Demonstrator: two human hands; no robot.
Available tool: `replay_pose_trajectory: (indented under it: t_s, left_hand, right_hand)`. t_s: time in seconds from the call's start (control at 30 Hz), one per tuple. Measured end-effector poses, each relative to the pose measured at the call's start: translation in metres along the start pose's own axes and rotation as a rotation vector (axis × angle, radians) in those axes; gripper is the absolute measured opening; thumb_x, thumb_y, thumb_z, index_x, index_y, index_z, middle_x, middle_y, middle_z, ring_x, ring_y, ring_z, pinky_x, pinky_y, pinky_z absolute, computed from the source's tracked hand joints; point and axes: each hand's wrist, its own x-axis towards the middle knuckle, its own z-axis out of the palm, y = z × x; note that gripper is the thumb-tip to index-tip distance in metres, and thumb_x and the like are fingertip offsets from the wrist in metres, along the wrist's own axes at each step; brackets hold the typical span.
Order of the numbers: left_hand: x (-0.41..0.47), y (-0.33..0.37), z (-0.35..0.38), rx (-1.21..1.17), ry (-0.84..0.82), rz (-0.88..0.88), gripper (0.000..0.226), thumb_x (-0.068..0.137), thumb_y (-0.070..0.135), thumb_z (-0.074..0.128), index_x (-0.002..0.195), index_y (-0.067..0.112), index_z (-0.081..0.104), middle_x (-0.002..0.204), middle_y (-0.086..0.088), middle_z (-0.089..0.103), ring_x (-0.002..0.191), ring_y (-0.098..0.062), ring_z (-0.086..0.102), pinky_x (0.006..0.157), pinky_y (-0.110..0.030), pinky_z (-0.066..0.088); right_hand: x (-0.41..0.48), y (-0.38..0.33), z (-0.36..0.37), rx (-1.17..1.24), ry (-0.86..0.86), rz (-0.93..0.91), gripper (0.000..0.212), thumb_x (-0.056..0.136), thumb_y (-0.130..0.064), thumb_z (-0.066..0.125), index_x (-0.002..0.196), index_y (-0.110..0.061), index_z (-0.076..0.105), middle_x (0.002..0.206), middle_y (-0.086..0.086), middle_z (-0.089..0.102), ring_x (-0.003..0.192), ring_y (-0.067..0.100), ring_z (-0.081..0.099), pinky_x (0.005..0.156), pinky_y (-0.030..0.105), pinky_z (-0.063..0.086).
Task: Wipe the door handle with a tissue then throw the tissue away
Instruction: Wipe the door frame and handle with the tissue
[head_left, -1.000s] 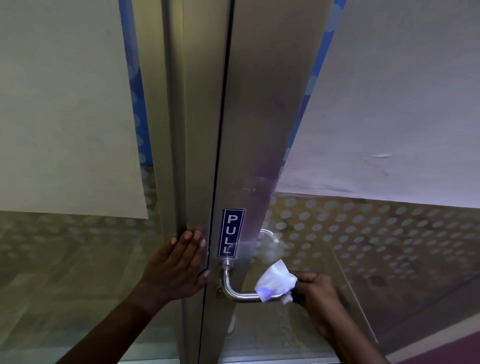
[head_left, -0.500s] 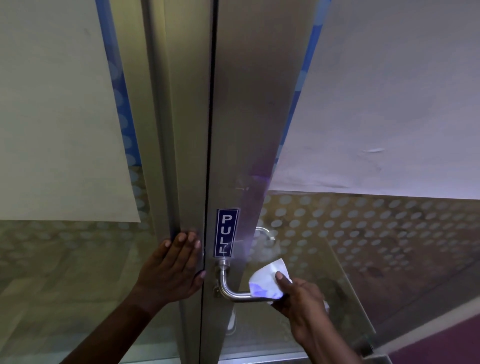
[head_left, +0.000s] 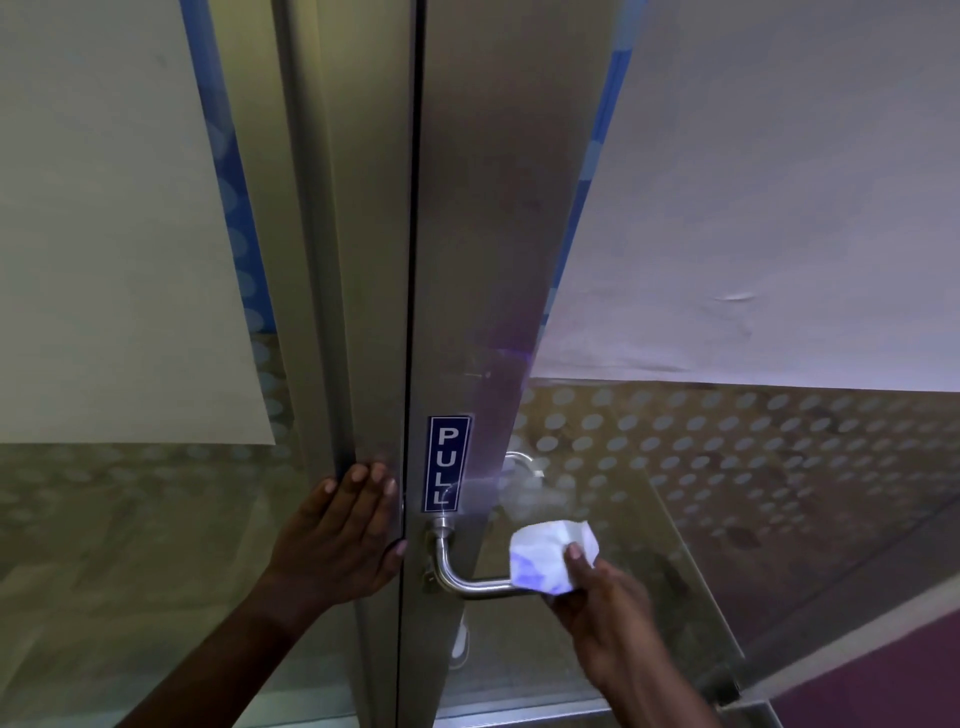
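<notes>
Right hand (head_left: 605, 608) gripping tissue (head_left: 548, 558), pressing it around the handle (head_left: 470, 579) bar's outer end, left hand (head_left: 340, 540) lying flat, fingers spread, left of the handle, holding nothing

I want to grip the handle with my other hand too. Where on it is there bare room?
The bare stretch is the bend and the short run of the handle, between its mount under the PULL sign and the tissue. The outer end is crowded: the right hand wraps the tissue there.
</notes>
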Motion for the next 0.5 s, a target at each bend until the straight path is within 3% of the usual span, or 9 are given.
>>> replay_pose_trajectory:
  t_s: [0.13, 0.33, 0.5]
  left_hand:
    - [0.001, 0.000, 0.000, -0.005, -0.003, -0.004, 0.073, 0.098, 0.042, 0.034, 0.152, -0.005, 0.022, 0.163, -0.023, 0.015, 0.152, -0.034, 0.014, 0.125, -0.046, 0.009]
    - [0.002, 0.000, -0.001, -0.009, 0.006, -0.001, 0.072, 0.099, 0.041, 0.034, 0.153, -0.005, 0.021, 0.163, -0.023, 0.014, 0.152, -0.034, 0.014, 0.125, -0.046, 0.010]
    - [-0.001, 0.001, 0.001, 0.001, 0.012, -0.003, 0.072, 0.098, 0.041, 0.035, 0.152, -0.005, 0.024, 0.162, -0.024, 0.018, 0.152, -0.035, 0.016, 0.125, -0.047, 0.011]
  right_hand:
    - [0.012, -0.009, 0.001, -0.079, -0.017, 0.017, 0.007, 0.088, -0.003, 0.061, 0.089, 0.003, 0.064, 0.067, 0.012, 0.074, 0.066, 0.028, 0.068, 0.066, 0.036, 0.054]
    - [-0.002, 0.014, 0.000, -0.014, -0.104, 0.028, 0.035, 0.071, -0.010, 0.072, 0.099, 0.010, 0.065, 0.096, 0.030, 0.072, 0.086, 0.043, 0.071, 0.064, 0.037, 0.061]
    - [-0.011, 0.031, 0.001, 0.040, -0.131, 0.066, 0.032, 0.069, -0.008, 0.071, 0.096, 0.008, 0.065, 0.086, 0.030, 0.073, 0.074, 0.040, 0.073, 0.058, 0.036, 0.061]
